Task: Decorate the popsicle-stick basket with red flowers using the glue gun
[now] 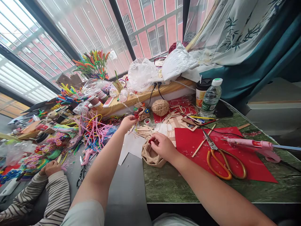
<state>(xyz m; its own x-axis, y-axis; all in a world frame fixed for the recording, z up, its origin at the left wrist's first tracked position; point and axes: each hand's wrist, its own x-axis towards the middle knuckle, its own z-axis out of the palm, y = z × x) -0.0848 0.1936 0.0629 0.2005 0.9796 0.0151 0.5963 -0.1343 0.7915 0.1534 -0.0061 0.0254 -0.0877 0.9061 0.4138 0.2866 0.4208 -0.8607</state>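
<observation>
My left hand (128, 123) reaches out over the table, fingertips closed on a small shiny red piece (136, 116); its exact kind is too small to tell. Just below and to the right, my right hand (162, 146) hangs over a small twine-wrapped basket (153, 160) with angular sides. Thumb and finger of that hand pinch a small dark red piece (150, 142), partly hidden by the fingers. A ball of twine (160, 107) lies beyond my hands, with a small roll of tape (147, 121) nearer.
Scissors with orange handles (219, 157) and a pink glue gun (251, 144) lie by a red sheet (192, 141) on the right. A water bottle (211, 97) and paper cup (201, 91) stand behind. Pink pipe cleaners (90, 131) and another person's hands (50, 168) are left.
</observation>
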